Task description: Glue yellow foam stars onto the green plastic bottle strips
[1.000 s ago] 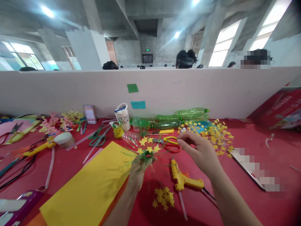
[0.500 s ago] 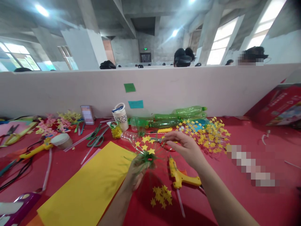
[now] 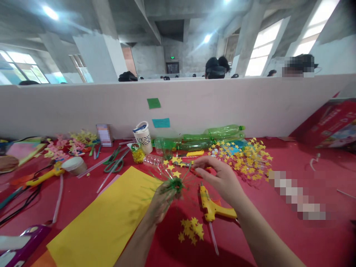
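My left hand (image 3: 161,200) is closed around the base of a green plastic bottle piece (image 3: 175,184), cut into thin strips that fan outward. Yellow stars (image 3: 176,174) sit on several strip tips on its far side. My right hand (image 3: 218,174) is bent over the right side of the fan, thumb and fingers pinched at the end of one thin strip. Under the hands lies a small pile of yellow stars (image 3: 191,230). Just below my right hand rests a yellow glue gun (image 3: 210,207) with a clear glue stick in its back.
Yellow paper (image 3: 105,218) lies left of my hands. Behind are green bottles (image 3: 225,131), a white cup (image 3: 143,139), green-handled scissors (image 3: 112,165) and a finished-looking star cluster (image 3: 254,159). Another person's hand (image 3: 8,163) shows at the left edge. A white partition (image 3: 194,107) borders the table.
The bottle piece has turned and tipped slightly in my left hand, and its stars sit a little differently. Another person's hand has come in at the left edge, where scissors lay.
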`<state>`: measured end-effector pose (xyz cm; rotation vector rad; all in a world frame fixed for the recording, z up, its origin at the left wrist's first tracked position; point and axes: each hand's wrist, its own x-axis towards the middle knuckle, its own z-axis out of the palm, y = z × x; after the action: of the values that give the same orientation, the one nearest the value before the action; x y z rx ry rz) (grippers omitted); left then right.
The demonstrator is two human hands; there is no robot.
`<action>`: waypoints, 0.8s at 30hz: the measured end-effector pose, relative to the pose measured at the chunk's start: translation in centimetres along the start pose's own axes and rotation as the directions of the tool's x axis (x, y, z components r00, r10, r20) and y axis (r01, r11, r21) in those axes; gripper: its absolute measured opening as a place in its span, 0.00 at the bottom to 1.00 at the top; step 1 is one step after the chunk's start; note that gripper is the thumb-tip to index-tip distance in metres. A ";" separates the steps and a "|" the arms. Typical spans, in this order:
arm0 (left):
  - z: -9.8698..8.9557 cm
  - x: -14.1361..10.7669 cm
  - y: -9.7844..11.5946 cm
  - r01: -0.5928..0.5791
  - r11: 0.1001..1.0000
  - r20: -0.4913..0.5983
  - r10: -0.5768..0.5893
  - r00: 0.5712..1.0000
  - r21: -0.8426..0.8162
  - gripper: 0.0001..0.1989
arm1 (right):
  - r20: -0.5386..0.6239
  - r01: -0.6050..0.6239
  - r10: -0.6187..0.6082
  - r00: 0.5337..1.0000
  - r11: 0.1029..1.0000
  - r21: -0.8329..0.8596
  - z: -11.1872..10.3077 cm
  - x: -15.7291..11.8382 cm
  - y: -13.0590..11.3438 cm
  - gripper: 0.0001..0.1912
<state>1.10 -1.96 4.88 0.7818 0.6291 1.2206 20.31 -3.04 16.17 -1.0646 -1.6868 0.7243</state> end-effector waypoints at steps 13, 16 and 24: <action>-0.4 0.2 -0.1 -0.035 0.999 0.054 0.035 0.998 -0.009 0.09 | 0.201 0.038 -0.003 0.980 0.985 -0.168 1.8 -1.8 -1.8 0.10; -0.4 0.2 -0.2 -0.045 0.999 0.043 0.044 0.998 0.009 0.08 | 0.199 0.054 -0.015 0.980 0.980 -0.191 2.3 -1.7 -1.4 0.09; -0.4 0.3 -0.7 -0.053 0.999 -0.026 0.053 0.998 0.007 0.07 | 0.177 0.056 -0.028 0.984 0.987 -0.152 3.1 -1.8 -1.2 0.07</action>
<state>1.27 -1.68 4.12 0.7933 0.6371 1.2795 17.26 -5.15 15.33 -1.0954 -1.9366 0.6828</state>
